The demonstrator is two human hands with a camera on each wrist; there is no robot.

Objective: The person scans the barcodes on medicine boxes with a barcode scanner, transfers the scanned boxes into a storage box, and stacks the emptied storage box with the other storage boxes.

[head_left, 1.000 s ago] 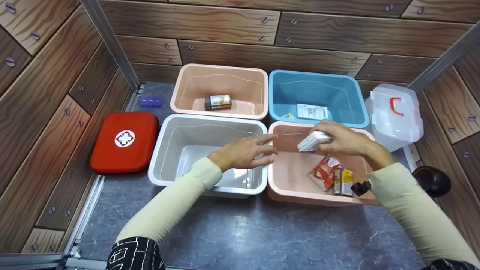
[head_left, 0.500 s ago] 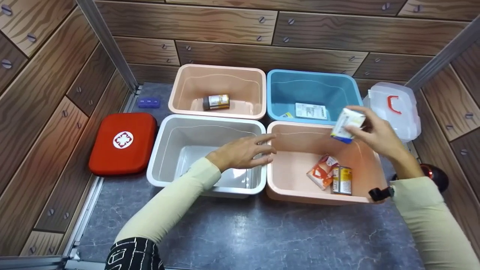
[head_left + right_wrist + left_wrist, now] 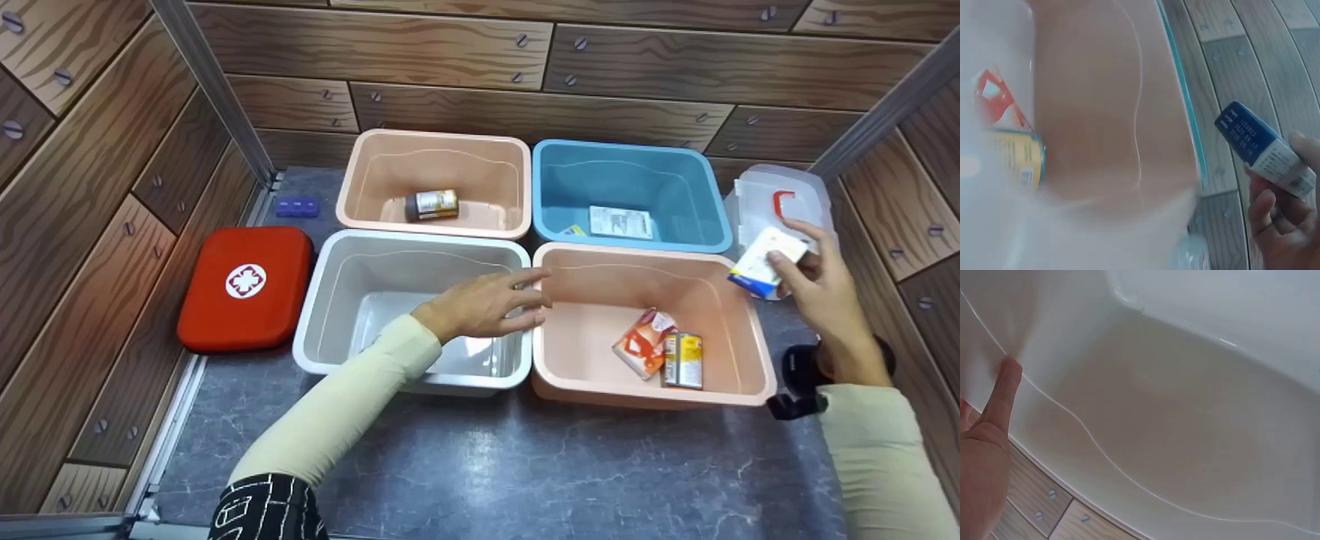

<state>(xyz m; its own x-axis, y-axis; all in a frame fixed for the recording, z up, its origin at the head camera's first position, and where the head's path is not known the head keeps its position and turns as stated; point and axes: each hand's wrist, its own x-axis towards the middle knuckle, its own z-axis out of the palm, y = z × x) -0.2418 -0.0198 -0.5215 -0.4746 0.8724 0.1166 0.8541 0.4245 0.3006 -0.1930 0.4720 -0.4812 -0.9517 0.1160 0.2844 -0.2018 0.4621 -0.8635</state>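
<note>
My right hand [image 3: 825, 296] pinches a small white carton with a blue end [image 3: 767, 262] between thumb and fingers, in the air past the right rim of the front pink bin [image 3: 585, 360]. In the right wrist view the carton [image 3: 1266, 149] shows its blue printed end. Inside that bin lie a red-and-white packet [image 3: 645, 343] and a yellow-and-silver container [image 3: 683, 361], close together. With fingers spread and loosely straight, my left hand [image 3: 487, 306] hovers over the right side of the grey bin [image 3: 319, 315]; it holds nothing.
A back pink bin [image 3: 435, 139] holds a dark bottle [image 3: 435, 204]. The blue bin [image 3: 630, 150] contains a white box [image 3: 621, 222]. At left are a red first-aid case [image 3: 247, 315] and a purple pill box [image 3: 298, 206]. A clear lidded box [image 3: 750, 199] stands at right.
My right hand has moved right with the white-and-blue carton, from above the front pink bin to beyond its right rim. The left hand has stayed in place.
</note>
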